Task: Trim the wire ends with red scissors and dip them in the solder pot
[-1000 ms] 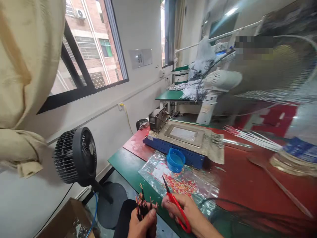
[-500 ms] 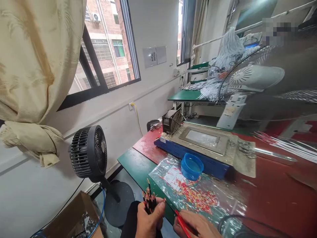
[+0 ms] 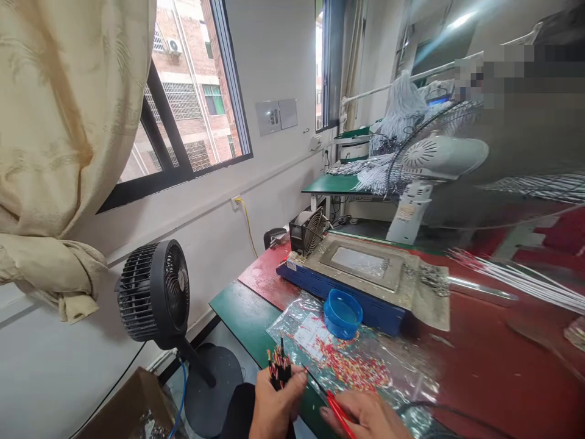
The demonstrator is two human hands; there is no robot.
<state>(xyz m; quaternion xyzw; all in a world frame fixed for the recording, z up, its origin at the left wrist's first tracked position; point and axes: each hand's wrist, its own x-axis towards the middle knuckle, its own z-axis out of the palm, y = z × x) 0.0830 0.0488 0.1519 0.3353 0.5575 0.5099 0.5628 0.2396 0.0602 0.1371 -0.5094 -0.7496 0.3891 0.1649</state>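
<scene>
At the bottom edge of the view my left hand [image 3: 274, 407] grips a bundle of thin red, black and yellow wires [image 3: 280, 368], their cut ends pointing up. Just to its right my right hand [image 3: 368, 419] holds red-handled scissors [image 3: 336, 410], the dark blades reaching toward the bundle. Both hands hover at the near edge of the green and red workbench [image 3: 242, 311]. In front of them lies a clear plastic bag [image 3: 356, 360] strewn with small red and yellow wire offcuts.
A blue round lid [image 3: 342, 314] sits on the bag. Behind it stands a blue-sided flat machine [image 3: 365, 277] with a small fan [image 3: 307, 230]. A black floor fan [image 3: 155, 299] stands left of the bench, a white fan [image 3: 439, 158] and white wires [image 3: 516, 277] to the right. A cardboard box [image 3: 130, 411] sits below.
The view swung a little, first left, then back right. Both hands dropped lower in the view, and the scissors, raised a second ago, now lie low beside the bundle.
</scene>
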